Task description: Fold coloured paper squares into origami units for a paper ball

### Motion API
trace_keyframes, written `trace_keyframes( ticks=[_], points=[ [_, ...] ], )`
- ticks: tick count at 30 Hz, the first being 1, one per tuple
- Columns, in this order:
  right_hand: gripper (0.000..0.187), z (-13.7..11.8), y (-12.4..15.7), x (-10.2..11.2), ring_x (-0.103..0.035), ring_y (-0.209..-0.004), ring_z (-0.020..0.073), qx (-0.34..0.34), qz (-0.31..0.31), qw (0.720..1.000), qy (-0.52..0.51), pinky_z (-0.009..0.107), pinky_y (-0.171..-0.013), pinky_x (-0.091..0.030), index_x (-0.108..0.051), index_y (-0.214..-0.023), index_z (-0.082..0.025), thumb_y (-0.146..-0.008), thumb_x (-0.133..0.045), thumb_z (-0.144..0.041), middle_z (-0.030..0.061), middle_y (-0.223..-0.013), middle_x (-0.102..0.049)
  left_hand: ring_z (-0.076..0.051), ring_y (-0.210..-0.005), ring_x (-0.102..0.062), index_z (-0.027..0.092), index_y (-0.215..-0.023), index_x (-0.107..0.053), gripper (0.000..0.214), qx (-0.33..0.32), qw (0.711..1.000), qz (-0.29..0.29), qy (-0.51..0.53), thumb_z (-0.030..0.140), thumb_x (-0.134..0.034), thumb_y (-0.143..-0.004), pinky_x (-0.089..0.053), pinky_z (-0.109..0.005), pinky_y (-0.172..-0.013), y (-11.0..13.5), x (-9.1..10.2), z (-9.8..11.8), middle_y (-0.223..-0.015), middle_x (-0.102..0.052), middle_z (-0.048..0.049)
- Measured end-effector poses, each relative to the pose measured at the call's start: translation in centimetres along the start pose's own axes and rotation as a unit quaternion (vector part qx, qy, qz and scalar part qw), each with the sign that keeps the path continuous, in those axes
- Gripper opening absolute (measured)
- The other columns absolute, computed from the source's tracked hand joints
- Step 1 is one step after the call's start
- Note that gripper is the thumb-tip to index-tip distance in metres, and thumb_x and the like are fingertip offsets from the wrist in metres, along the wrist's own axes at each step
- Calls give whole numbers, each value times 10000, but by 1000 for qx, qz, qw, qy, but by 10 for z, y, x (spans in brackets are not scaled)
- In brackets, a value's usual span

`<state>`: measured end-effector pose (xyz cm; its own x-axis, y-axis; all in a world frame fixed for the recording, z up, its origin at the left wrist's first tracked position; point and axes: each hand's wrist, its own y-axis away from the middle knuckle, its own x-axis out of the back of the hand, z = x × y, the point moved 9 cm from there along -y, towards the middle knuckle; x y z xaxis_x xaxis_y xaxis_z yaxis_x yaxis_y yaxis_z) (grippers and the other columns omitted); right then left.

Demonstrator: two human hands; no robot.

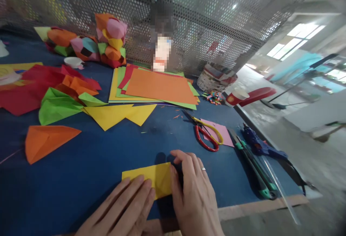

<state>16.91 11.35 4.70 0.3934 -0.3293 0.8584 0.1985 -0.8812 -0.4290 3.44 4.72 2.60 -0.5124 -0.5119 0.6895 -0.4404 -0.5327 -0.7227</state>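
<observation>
A yellow sheet of paper [162,178], folded into a small rectangle, lies flat at the front of the blue tabletop. My left hand [127,203] rests on its left part with the fingers stretched out flat, covering the near left corner. At the paper's right edge, my right hand [193,189] curves its fingers, with the thumb against the edge and the index finger just beyond the far corner. A gap shows between that thumb and index finger. One finger of the right hand wears a ring.
Scissors [207,131] lie on a pink paper [225,135]. Utility knives [254,167] and a blue glue gun [262,144] sit at right. Behind are stacked coloured sheets [159,86]. Folded orange [48,142] and green [61,108] papers lie left. A paper cup [236,96] stands near the right edge.
</observation>
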Motion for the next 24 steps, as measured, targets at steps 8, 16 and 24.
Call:
trace_keyframes(
  ticks=[8, 16, 24],
  points=[
    [370, -11, 11, -5, -660, -978, 291, 23, -13, 1000, 10, 428, -775, -531, -513, -1314, -209, -980, -579, -352, 135, -1207, -659, -196, -1373, -530, 138, -1161, -727, 386, -46, 999, -2, -25, 224, -366, -1053, -235, -359, -1283, -1, 2, 4, -1222, -742, -59],
    [436, -1, 16, 1, -667, -1036, 291, 48, 0, 998, 37, 414, -780, -532, -489, -1396, -185, -987, -558, -318, 138, -1262, -677, -188, -1418, -489, 160, -1202, -714, 375, -75, 996, -10, -44, 277, -384, -1066, -212, -366, -1295, 1, 1, 0, -1285, -722, -48],
    [439, 7, 18, 5, -675, -1011, 259, 61, 3, 998, 31, 373, -755, -524, -478, -1431, -200, -998, -518, -256, 121, -1285, -683, -181, -1303, -593, 162, -1220, -707, 389, -98, 991, -19, -85, 291, -370, -1074, -227, -397, -1294, 6, 1, 0, -1303, -719, -35]
  ],
)
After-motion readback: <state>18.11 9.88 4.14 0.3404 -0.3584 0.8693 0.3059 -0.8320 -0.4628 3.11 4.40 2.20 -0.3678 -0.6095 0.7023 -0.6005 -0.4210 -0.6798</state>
